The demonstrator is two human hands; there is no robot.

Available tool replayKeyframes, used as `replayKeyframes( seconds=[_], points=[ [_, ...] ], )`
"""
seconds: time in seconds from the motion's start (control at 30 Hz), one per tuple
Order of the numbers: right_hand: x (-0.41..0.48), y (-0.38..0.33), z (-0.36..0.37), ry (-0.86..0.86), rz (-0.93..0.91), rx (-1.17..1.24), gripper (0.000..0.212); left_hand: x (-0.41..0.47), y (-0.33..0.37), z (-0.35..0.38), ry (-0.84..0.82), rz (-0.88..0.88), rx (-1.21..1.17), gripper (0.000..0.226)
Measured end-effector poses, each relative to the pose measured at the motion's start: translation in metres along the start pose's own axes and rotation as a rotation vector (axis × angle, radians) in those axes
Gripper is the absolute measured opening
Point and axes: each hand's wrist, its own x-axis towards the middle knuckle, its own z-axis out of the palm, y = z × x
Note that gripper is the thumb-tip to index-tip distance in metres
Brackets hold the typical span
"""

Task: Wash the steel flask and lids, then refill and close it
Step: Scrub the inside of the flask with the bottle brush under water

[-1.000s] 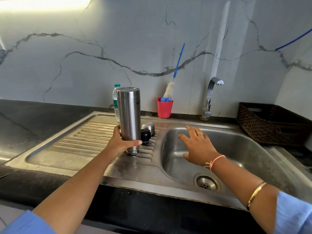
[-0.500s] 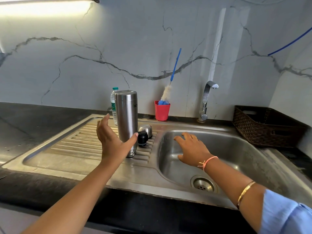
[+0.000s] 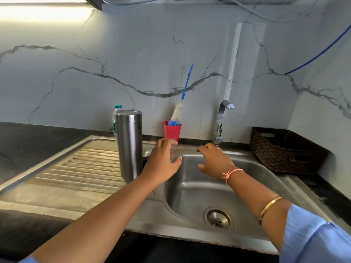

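The steel flask point(image 3: 129, 145) stands on the ribbed drainboard point(image 3: 76, 168), apparently upside down, and no hand touches it. Just to its right my left hand point(image 3: 161, 164) hovers with fingers loosely spread, covering most of the two lids. Only a sliver of the steel lid point(image 3: 147, 153) and of the black lid point(image 3: 145, 160) shows beside the flask. My right hand point(image 3: 214, 161) hangs over the far side of the sink basin point(image 3: 190, 196), fingers relaxed and holding nothing.
A red cup point(image 3: 172, 130) with a blue-handled bottle brush point(image 3: 187, 82) stands against the wall behind my left hand. The tap point(image 3: 221, 120) is off. A plastic water bottle point(image 3: 116, 109) stands behind the flask. A dark woven basket point(image 3: 284, 150) sits right of the sink.
My left hand let go of the flask and moved right, over the lids. My right hand shifted slightly towards the back of the basin. The flask stayed where it was.
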Motion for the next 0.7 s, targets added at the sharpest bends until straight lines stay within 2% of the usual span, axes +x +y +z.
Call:
replayKeyframes(
  seconds=[0.2, 0.37, 0.53, 0.7],
  points=[
    [0.036, 0.019, -0.011, 0.072, 0.016, 0.171, 0.048, 0.053, -0.011, 0.031, 0.003, -0.32, -0.089, 0.042],
    [0.078, 0.033, -0.014, 0.147, 0.055, 0.403, 0.037, 0.101, -0.026, 0.063, 0.132, -0.588, -0.288, 0.036],
    [0.135, 0.042, -0.027, 0.262, 0.071, 0.54, 0.031, 0.145, -0.04, 0.091, 0.19, -0.641, -0.256, 0.042],
    [0.192, 0.036, -0.038, 0.353, 0.074, 0.612, 0.024, 0.187, -0.052, 0.108, 0.122, -0.653, -0.163, 0.052]
  ],
)
